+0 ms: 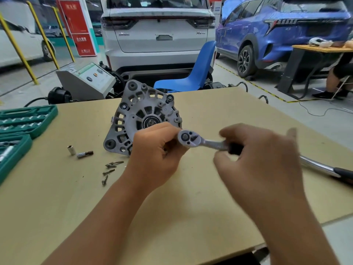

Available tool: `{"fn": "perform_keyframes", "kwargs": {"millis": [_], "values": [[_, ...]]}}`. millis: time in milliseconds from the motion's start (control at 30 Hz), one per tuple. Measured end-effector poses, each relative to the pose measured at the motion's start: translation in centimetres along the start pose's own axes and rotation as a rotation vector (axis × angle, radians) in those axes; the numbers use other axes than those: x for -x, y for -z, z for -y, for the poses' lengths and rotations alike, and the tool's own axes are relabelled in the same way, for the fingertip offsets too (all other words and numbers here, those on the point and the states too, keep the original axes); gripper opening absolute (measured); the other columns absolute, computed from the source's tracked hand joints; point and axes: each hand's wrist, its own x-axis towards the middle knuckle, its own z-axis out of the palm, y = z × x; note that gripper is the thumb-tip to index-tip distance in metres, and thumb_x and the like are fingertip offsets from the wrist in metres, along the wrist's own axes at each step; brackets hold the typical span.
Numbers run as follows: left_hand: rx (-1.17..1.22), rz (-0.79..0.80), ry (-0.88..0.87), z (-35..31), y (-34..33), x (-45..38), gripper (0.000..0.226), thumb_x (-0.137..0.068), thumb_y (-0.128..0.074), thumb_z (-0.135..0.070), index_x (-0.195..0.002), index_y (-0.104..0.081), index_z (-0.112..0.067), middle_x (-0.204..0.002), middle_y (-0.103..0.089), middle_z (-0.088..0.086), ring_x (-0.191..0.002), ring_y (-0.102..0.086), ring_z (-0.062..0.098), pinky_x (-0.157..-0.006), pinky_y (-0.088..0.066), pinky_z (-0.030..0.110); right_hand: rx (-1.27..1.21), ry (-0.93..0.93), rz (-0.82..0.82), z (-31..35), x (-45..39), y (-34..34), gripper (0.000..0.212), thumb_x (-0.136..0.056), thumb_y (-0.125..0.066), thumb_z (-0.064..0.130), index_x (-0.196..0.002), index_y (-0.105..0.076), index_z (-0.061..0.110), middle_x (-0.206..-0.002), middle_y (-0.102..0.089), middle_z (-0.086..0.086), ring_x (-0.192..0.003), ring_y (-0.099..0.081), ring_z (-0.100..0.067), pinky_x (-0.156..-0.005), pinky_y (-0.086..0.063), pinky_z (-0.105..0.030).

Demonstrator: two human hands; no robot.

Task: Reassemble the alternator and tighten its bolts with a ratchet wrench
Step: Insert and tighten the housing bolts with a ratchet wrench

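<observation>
The alternator stands tilted at table centre; loose bolts lie at its 7 o'clock, a socket case at 9. The left hand curls round the ratchet wrench head; the blurred right hand, at 3 o'clock, grips its handle.

I see the alternator standing tilted on the counter. My left hand pinches the ratchet wrench at its head; my blurred right hand curls round its handle. Loose bolts lie near the left hand.
</observation>
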Motion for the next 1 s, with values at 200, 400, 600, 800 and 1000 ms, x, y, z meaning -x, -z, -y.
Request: {"fn": "perform_keyframes", "kwargs": {"millis": [200,400,600,800,1000], "values": [[-0.01,0.021,0.009,0.1,0.0,0.5,0.014,-0.08,-0.078,0.014,-0.084,-0.078,0.0,-0.076,-0.071,0.006,-0.067,-0.066,0.021,-0.059,-0.052,0.036,-0.092,0.031,0.219,1.3,2.0,-1.4,0.012,-0.069,-0.068,0.028,-0.08,-0.063,0.03,-0.07,-0.065,0.011,-0.069,-0.058,-0.014,-0.095,-0.051,-0.048],[-0.025,-0.001,0.004,-0.1,-0.2,0.3,0.013,-0.09,-0.078,-0.008,-0.079,-0.074,-0.002,-0.069,-0.061,0.0,-0.059,-0.053,0.014,-0.054,-0.041,0.024,-0.025,-0.037,-0.037,-0.8,-0.5,0.3,0.026,-0.074,-0.073,0.027,-0.098,-0.072,0.033,-0.079,-0.068,0.011,-0.084,-0.063,-0.021,-0.119,-0.02,-0.064],[-0.031,-0.032,0.029,0.0,-0.6,0.7,0.013,-0.08,-0.077,0.014,-0.08,-0.076,0.001,-0.074,-0.07,0.007,-0.065,-0.065,0.022,-0.056,-0.052,0.039,-0.209,0.057,0.255,1.4,2.9,-2.3,0.016,-0.066,-0.065,0.038,-0.079,-0.061,0.03,-0.064,-0.065,0.013,-0.06,-0.058,-0.009,-0.088,-0.052,-0.044],[-0.066,-0.02,-0.019,0.2,-0.2,0.6,0.006,-0.088,-0.08,-0.007,-0.085,-0.079,-0.002,-0.072,-0.069,0.004,-0.063,-0.059,0.023,-0.057,-0.047,0.04,-0.081,-0.066,-0.086,-1.1,-0.6,-0.1,0.025,-0.073,-0.074,0.023,-0.096,-0.074,0.032,-0.083,-0.072,0.01,-0.085,-0.066,-0.016,-0.121,-0.017,-0.062],[-0.151,-0.087,-0.058,0.1,-0.6,1.1,0.008,-0.089,-0.073,-0.003,-0.083,-0.078,-0.003,-0.076,-0.074,0.005,-0.069,-0.066,0.024,-0.062,-0.052,0.041,-0.177,0.057,0.239,1.0,2.6,-2.2,0.008,-0.07,-0.067,0.028,-0.076,-0.062,0.028,-0.064,-0.064,0.013,-0.069,-0.057,-0.004,-0.104,-0.047,-0.052]]}}
